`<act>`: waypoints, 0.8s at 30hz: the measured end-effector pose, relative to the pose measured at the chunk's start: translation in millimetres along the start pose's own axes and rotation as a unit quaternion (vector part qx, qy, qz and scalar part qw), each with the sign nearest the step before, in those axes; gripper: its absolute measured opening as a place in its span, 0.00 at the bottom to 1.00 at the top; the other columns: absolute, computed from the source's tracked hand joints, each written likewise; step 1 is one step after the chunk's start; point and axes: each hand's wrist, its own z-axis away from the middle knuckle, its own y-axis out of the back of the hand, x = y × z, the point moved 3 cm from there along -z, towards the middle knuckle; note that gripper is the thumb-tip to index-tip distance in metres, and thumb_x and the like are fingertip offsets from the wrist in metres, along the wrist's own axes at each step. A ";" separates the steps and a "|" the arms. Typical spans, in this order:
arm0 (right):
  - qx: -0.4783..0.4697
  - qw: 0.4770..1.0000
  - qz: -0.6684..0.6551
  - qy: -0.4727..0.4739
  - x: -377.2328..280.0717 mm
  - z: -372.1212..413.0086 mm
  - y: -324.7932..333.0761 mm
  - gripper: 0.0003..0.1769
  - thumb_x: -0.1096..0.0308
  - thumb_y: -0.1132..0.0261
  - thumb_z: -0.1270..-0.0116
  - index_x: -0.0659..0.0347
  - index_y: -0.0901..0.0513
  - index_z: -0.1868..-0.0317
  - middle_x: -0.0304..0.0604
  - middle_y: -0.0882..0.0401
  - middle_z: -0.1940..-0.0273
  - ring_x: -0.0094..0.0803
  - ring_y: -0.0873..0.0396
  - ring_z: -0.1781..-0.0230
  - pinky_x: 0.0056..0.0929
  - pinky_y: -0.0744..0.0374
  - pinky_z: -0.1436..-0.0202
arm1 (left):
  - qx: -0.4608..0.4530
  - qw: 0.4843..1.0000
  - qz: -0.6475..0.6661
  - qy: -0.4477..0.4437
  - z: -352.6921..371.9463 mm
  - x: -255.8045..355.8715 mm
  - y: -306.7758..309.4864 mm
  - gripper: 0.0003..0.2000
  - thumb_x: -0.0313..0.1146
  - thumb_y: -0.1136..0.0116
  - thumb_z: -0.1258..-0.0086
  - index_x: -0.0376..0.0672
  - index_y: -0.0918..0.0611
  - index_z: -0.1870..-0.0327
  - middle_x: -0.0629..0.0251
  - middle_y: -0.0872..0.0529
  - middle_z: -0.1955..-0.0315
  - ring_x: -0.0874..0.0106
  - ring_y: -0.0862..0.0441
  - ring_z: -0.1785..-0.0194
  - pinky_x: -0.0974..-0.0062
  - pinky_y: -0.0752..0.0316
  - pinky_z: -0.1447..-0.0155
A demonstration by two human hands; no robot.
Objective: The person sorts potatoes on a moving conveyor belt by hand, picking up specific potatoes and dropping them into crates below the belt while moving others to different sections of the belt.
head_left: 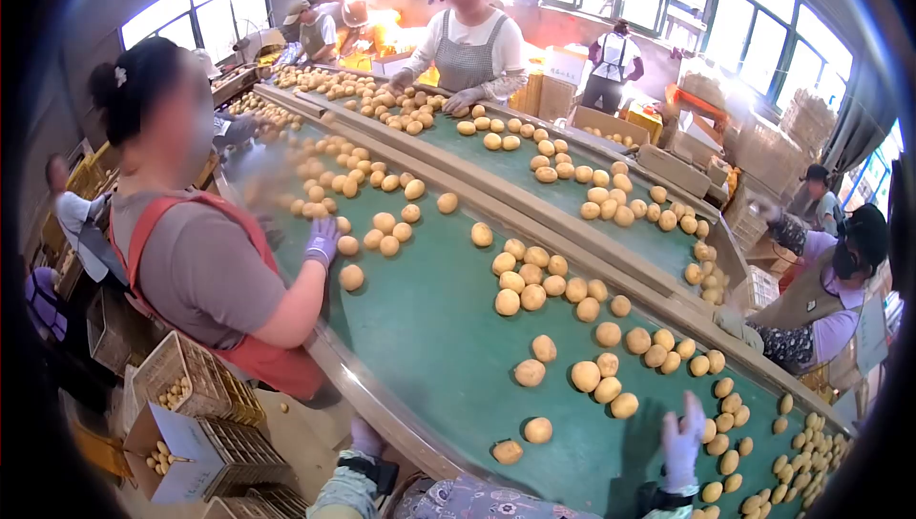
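Observation:
My right hand [683, 443], in a pale purple glove, is raised over the green conveyor belt [420, 314] with its fingers apart and nothing in it. Just beside it lie potatoes [730, 462], loose and in a line along the belt's right part. My left hand [365, 437], gloved the same way, is low at the belt's near metal edge [382, 403]; its fingers do not show clearly. Between my hands, two potatoes [523, 440] rest on the belt. A larger cluster of potatoes [544, 280] sits farther up the middle.
At left, a person in a red apron [205, 261] reaches a gloved hand [324, 238] onto the belt. Another person [468, 51] stands across it, and one more [811, 300] at right. A long divider [496, 190] splits the belt. Crates [196, 381] and a cardboard box [176, 457] stand lower left.

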 end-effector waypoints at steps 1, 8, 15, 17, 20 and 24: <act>0.013 0.997 -0.007 -0.079 31.8 -1.1 -3.2 0.36 0.65 0.27 0.20 0.63 0.22 0.16 0.66 0.21 0.22 0.62 0.21 0.24 0.58 0.24 0.18 | 0.024 0.998 0.029 -0.043 -3.0 33.4 0.9 0.28 0.51 0.53 0.05 0.39 0.22 0.19 0.49 0.16 0.25 0.54 0.22 0.20 0.53 0.28 0.14; -0.060 0.996 0.064 0.029 -58.3 73.4 -140.2 0.48 0.49 0.24 0.20 0.70 0.29 0.12 0.69 0.22 0.19 0.68 0.23 0.19 0.62 0.29 0.11 | 0.032 0.787 -0.362 -0.499 90.5 186.7 -150.3 0.30 0.27 0.37 0.16 0.29 0.27 0.15 0.46 0.25 0.18 0.49 0.30 0.14 0.51 0.37 0.08; -0.006 0.995 -0.094 0.035 -136.7 -87.4 -104.7 0.19 0.64 0.25 0.23 0.65 0.09 0.38 0.60 0.08 0.37 0.56 0.11 0.32 0.51 0.15 0.26 | -0.143 0.702 -0.458 -0.526 95.5 177.4 -196.3 0.33 0.26 0.35 0.20 0.32 0.27 0.14 0.43 0.24 0.18 0.45 0.27 0.14 0.50 0.35 0.08; -0.052 0.998 -0.018 -0.004 -99.4 -131.1 -140.5 0.35 0.50 0.28 0.16 0.57 0.18 0.16 0.64 0.22 0.17 0.67 0.21 0.21 0.61 0.22 0.17 | -0.143 0.717 -0.457 -0.507 78.9 184.9 -189.1 0.33 0.28 0.34 0.20 0.32 0.27 0.15 0.42 0.23 0.19 0.43 0.27 0.15 0.48 0.33 0.09; -0.142 0.989 0.049 -0.016 -122.8 -141.8 -214.5 0.45 0.37 0.28 0.20 0.53 0.21 0.13 0.70 0.32 0.12 0.75 0.29 0.16 0.68 0.34 0.10 | -0.149 0.723 -0.452 -0.500 62.4 200.1 -187.7 0.33 0.28 0.34 0.20 0.32 0.27 0.15 0.43 0.22 0.20 0.43 0.26 0.16 0.49 0.33 0.10; -0.126 0.975 0.056 0.174 -240.3 -86.5 -256.3 0.51 0.31 0.22 0.30 0.46 0.21 0.13 0.73 0.33 0.16 0.76 0.39 0.12 0.88 0.44 0.14 | -0.149 0.723 -0.458 -0.495 40.0 217.0 -179.1 0.33 0.30 0.32 0.19 0.33 0.26 0.15 0.42 0.21 0.20 0.42 0.25 0.17 0.48 0.31 0.11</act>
